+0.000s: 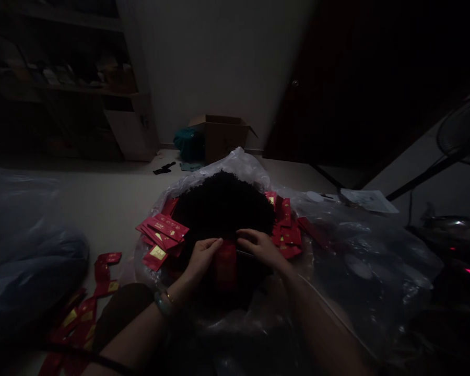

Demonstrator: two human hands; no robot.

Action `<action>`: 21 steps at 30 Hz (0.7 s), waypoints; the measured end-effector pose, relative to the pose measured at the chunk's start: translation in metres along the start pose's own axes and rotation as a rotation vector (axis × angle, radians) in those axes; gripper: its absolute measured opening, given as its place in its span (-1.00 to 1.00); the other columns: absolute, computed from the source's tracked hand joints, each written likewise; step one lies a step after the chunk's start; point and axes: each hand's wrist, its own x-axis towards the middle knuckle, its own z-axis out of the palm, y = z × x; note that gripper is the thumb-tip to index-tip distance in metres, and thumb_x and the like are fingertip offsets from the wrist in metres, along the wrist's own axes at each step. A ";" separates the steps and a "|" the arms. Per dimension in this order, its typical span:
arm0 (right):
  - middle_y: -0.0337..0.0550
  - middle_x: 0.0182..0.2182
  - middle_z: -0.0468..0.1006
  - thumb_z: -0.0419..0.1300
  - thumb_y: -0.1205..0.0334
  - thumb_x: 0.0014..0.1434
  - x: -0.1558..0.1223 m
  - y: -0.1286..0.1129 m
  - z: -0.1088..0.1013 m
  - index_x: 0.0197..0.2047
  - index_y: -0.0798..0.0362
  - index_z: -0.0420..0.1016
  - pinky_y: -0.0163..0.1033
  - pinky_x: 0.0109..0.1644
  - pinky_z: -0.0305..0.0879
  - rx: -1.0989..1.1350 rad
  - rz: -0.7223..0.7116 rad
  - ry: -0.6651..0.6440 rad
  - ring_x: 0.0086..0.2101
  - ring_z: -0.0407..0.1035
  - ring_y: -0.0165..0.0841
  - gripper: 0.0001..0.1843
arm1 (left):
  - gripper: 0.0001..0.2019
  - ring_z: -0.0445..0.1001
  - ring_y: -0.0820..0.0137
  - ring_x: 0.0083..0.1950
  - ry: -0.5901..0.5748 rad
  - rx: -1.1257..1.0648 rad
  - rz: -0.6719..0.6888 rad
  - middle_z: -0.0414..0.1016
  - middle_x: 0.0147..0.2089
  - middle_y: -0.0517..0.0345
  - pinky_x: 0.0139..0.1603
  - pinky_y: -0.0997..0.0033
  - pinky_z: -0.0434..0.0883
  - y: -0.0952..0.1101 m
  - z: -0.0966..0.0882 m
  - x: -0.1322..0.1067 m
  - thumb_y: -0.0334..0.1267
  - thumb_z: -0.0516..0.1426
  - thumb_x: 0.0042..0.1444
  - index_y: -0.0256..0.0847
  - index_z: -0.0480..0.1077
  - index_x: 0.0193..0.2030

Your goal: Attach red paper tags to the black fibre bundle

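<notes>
A large heap of black, loose, crinkly stuff that looks like tea leaves (223, 201) fills a clear plastic bag (241, 159) in front of me. Over its near side hangs a red packet (226, 263), upright and in deep shadow. My left hand (204, 256) pinches the packet's upper left corner between thumb and fingers. At the upper right corner, my right hand (260, 246) has its thumb and fingers closed in; its exact hold is dark. Red packets with gold labels (166, 230) lie on the bag's left rim, and more red packets (285, 227) lie along the right.
Several red packets (78, 318) are scattered on the floor at lower left, beside a plastic-wrapped bundle (27, 261). Clear plastic sheeting (360, 261) spreads to the right. Against the wall stands an open cardboard box (225, 138) beside a teal bag (190, 143). A fan (464, 130) is at far right.
</notes>
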 end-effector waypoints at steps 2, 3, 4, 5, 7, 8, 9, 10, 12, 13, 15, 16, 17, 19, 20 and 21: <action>-0.10 -0.25 0.60 0.23 0.09 0.01 -0.002 -0.009 0.014 -0.21 0.08 0.54 -0.19 -0.10 0.35 0.084 -0.024 0.012 -0.22 0.46 -0.28 -0.70 | -0.63 0.31 0.50 -0.54 -0.037 0.016 0.003 0.42 -0.59 0.24 -0.51 0.53 0.20 0.000 0.002 -0.001 0.04 0.23 -0.11 -0.31 0.48 -0.52; -0.12 -0.31 0.60 0.24 0.10 -0.02 -0.003 -0.011 0.018 -0.29 0.09 0.55 -0.21 -0.15 0.36 0.110 -0.011 0.015 -0.28 0.46 -0.29 -0.74 | -0.63 0.30 0.50 -0.54 -0.051 0.023 0.001 0.41 -0.60 0.25 -0.50 0.53 0.20 -0.001 0.002 -0.001 0.04 0.23 -0.11 -0.31 0.47 -0.53; -0.14 -0.39 0.59 0.25 0.11 -0.03 -0.003 -0.013 0.021 -0.36 0.10 0.55 -0.23 -0.22 0.36 0.137 0.018 0.015 -0.35 0.45 -0.32 -0.77 | -0.62 0.30 0.50 -0.54 -0.059 0.027 -0.004 0.40 -0.60 0.25 -0.50 0.53 0.20 -0.002 0.002 -0.001 0.05 0.22 -0.10 -0.31 0.46 -0.54; -0.17 -0.46 0.57 0.24 0.10 -0.03 -0.004 -0.013 0.022 -0.40 0.10 0.54 -0.25 -0.30 0.36 0.172 0.059 0.008 -0.43 0.43 -0.35 -0.77 | -0.60 0.31 0.49 -0.53 -0.062 0.018 -0.015 0.40 -0.60 0.24 -0.49 0.52 0.22 -0.003 0.002 0.000 0.06 0.22 -0.10 -0.32 0.45 -0.55; -0.23 -0.57 0.51 0.26 0.06 -0.07 -0.005 -0.012 0.017 -0.43 0.12 0.53 -0.29 -0.46 0.31 0.272 0.154 -0.006 -0.57 0.36 -0.41 -0.74 | -0.57 0.37 0.44 -0.50 -0.069 -0.056 -0.057 0.44 -0.56 0.18 -0.44 0.48 0.27 -0.007 0.001 0.003 0.11 0.19 -0.08 -0.33 0.46 -0.52; -0.26 -0.60 0.48 0.29 0.04 -0.11 -0.005 -0.010 0.012 -0.45 0.12 0.52 -0.31 -0.50 0.29 0.330 0.195 0.011 -0.61 0.33 -0.43 -0.71 | -0.54 0.41 0.41 -0.46 -0.071 -0.120 -0.085 0.48 -0.51 0.13 -0.41 0.45 0.31 -0.009 0.000 0.005 0.13 0.16 -0.06 -0.33 0.48 -0.45; -0.27 -0.62 0.47 0.31 0.01 -0.14 -0.004 -0.009 0.006 -0.46 0.12 0.51 -0.31 -0.53 0.28 0.390 0.227 0.053 -0.63 0.31 -0.44 -0.68 | -0.51 0.45 0.37 -0.43 -0.071 -0.192 -0.114 0.52 -0.45 0.08 -0.37 0.42 0.34 -0.011 -0.001 0.007 0.15 0.13 -0.04 -0.33 0.50 -0.34; -0.28 -0.62 0.46 0.32 -0.01 -0.16 -0.002 -0.008 0.001 -0.46 0.12 0.50 -0.32 -0.54 0.29 0.449 0.248 0.116 -0.63 0.31 -0.45 -0.66 | -0.48 0.47 0.36 -0.41 -0.062 -0.247 -0.142 0.54 -0.39 0.04 -0.36 0.40 0.36 -0.014 -0.002 0.009 0.16 0.10 -0.01 -0.32 0.50 -0.23; -0.28 -0.61 0.47 0.35 -0.04 -0.20 0.002 -0.009 -0.006 -0.46 0.11 0.50 -0.32 -0.52 0.32 0.554 0.263 0.246 -0.62 0.33 -0.45 -0.63 | -0.49 0.49 0.37 -0.41 0.029 -0.289 -0.151 0.55 -0.33 0.01 -0.39 0.41 0.37 -0.020 -0.003 0.011 0.12 0.07 0.03 -0.31 0.47 -0.13; -0.27 -0.59 0.48 0.36 -0.05 -0.21 0.004 -0.012 -0.006 -0.45 0.11 0.50 -0.32 -0.50 0.35 0.601 0.263 0.284 -0.60 0.35 -0.45 -0.61 | -0.52 0.49 0.38 -0.42 0.053 -0.280 -0.150 0.56 -0.31 -0.01 -0.41 0.43 0.37 -0.023 -0.003 0.011 0.08 0.08 0.04 -0.31 0.46 -0.13; -0.22 -0.53 0.52 0.36 -0.05 -0.21 0.008 -0.024 0.003 -0.41 0.11 0.51 -0.30 -0.43 0.40 0.689 0.256 0.262 -0.54 0.41 -0.41 -0.60 | -0.60 0.48 0.42 -0.47 0.045 -0.208 -0.179 0.56 -0.32 0.00 -0.48 0.48 0.34 -0.029 -0.001 0.009 -0.01 0.12 0.01 -0.30 0.45 -0.14; -0.20 -0.49 0.54 0.36 -0.05 -0.19 0.010 -0.031 0.012 -0.37 0.10 0.51 -0.28 -0.37 0.43 0.735 0.250 0.213 -0.49 0.45 -0.39 -0.59 | -0.61 0.47 0.43 -0.49 -0.004 -0.171 -0.198 0.56 -0.33 0.01 -0.51 0.50 0.33 -0.031 0.001 0.007 -0.04 0.14 0.00 -0.29 0.44 -0.13; -0.17 -0.44 0.56 0.34 -0.05 -0.15 0.012 -0.040 0.022 -0.30 0.10 0.52 -0.24 -0.30 0.45 0.776 0.234 0.135 -0.43 0.48 -0.36 -0.57 | -0.63 0.47 0.43 -0.51 -0.046 -0.129 -0.199 0.56 -0.34 0.03 -0.53 0.51 0.31 -0.034 0.003 0.005 -0.06 0.15 -0.01 -0.28 0.45 -0.14; -0.11 -0.29 0.58 0.32 -0.02 -0.09 0.019 -0.057 0.046 -0.08 0.06 0.47 -0.17 -0.16 0.45 0.857 0.167 -0.057 -0.31 0.51 -0.30 -0.48 | -0.66 0.48 0.40 -0.51 -0.092 -0.060 -0.136 0.55 -0.37 0.05 -0.54 0.48 0.31 -0.037 0.008 0.004 -0.10 0.16 -0.02 -0.27 0.47 -0.16; -0.09 -0.17 0.56 0.29 -0.01 -0.04 0.023 -0.064 0.058 0.05 0.01 0.39 -0.14 -0.11 0.43 0.876 0.115 -0.176 -0.23 0.50 -0.28 -0.41 | -0.68 0.49 0.36 -0.49 -0.059 -0.047 -0.074 0.55 -0.39 0.05 -0.52 0.45 0.33 -0.039 0.011 0.004 -0.11 0.16 -0.01 -0.28 0.49 -0.18; -0.07 -0.07 0.52 0.25 -0.01 0.02 0.029 -0.069 0.068 0.14 -0.03 0.29 -0.10 -0.08 0.42 0.865 0.061 -0.268 -0.16 0.48 -0.26 -0.37 | -0.69 0.50 0.32 -0.43 -0.020 -0.048 -0.026 0.55 -0.40 0.04 -0.47 0.41 0.36 -0.039 0.013 0.006 -0.11 0.16 0.01 -0.29 0.50 -0.19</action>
